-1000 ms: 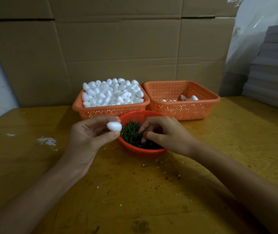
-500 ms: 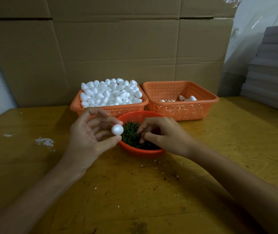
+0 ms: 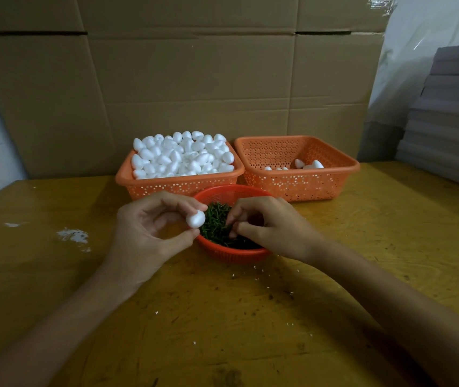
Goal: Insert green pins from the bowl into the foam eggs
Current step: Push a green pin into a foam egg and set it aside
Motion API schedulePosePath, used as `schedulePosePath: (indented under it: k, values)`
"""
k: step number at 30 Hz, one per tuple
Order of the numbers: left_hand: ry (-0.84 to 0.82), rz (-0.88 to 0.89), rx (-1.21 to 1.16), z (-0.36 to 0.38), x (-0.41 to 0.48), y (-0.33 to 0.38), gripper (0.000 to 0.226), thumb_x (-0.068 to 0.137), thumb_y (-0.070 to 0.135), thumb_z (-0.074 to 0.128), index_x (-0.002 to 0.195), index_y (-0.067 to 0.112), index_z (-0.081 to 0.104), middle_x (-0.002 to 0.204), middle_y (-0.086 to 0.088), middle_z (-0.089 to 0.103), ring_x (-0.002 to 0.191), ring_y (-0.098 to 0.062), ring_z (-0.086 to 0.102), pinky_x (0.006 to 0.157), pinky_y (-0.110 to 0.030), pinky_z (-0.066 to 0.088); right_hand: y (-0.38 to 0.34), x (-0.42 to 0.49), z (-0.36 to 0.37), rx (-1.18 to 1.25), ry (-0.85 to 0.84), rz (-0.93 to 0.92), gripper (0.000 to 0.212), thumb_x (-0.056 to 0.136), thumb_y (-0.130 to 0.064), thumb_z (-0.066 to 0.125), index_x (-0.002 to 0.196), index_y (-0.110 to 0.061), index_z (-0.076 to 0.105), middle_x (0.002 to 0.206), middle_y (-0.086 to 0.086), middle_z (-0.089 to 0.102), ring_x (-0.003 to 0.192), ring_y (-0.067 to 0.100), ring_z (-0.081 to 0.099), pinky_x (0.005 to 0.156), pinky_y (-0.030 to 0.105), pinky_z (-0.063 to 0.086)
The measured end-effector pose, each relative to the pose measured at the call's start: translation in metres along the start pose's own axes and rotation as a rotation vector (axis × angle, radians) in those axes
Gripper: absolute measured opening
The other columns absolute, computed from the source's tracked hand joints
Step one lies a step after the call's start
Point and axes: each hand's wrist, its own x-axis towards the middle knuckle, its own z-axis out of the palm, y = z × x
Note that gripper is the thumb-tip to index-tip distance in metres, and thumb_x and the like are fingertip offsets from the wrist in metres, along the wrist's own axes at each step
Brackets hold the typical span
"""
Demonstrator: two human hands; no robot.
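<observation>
A red round bowl [image 3: 232,254] at the table's middle holds a heap of green pins [image 3: 214,222]. My left hand [image 3: 150,227] pinches one white foam egg [image 3: 196,218] between thumb and fingers at the bowl's left rim. My right hand [image 3: 267,224] reaches into the bowl from the right, fingertips pinched together down among the pins; whether a pin is caught between them is hidden. Behind the bowl, an orange basket [image 3: 178,185] is heaped with white foam eggs [image 3: 183,155].
A second orange basket [image 3: 300,182] at the back right holds a few eggs [image 3: 309,164]. A cardboard wall [image 3: 194,79] closes the back. Grey stacked sheets [image 3: 451,115] stand at the right. White crumbs and a white smear [image 3: 73,236] mark the yellow wooden table [image 3: 250,317].
My left hand has turned the foam egg between its fingers and closed around it. My right hand stays in the bowl, its fingers working among the pins.
</observation>
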Motion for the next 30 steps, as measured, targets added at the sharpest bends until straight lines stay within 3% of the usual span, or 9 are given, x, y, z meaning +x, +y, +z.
schedulePosePath:
  k: [20, 30]
  values:
    - [-0.072, 0.059, 0.158, 0.0, -0.0013, 0.0019, 0.037, 0.074, -0.02, 0.081, 0.1, 0.006, 0.079, 0.109, -0.008, 0.076, 0.106, -0.024, 0.074, 0.088, -0.033, 0.062, -0.0031, -0.0011, 0.001, -0.012, 0.0, 0.007, 0.014, 0.095, -0.012, 0.064, 0.101, -0.023, 0.071, 0.087, -0.012, 0.077, 0.085, 0.006, 0.069, 0.083, 0.04, 0.053]
    - [-0.026, -0.02, 0.142, 0.0015, -0.0016, 0.0044, 0.032, 0.074, 0.01, 0.085, 0.106, 0.014, 0.08, 0.107, -0.004, 0.076, 0.102, -0.02, 0.075, 0.085, -0.027, 0.062, -0.0038, -0.0029, 0.0023, -0.011, 0.01, -0.013, 0.014, 0.096, -0.013, 0.061, 0.105, -0.023, 0.061, 0.087, -0.016, 0.077, 0.08, 0.016, 0.069, 0.077, 0.045, 0.053]
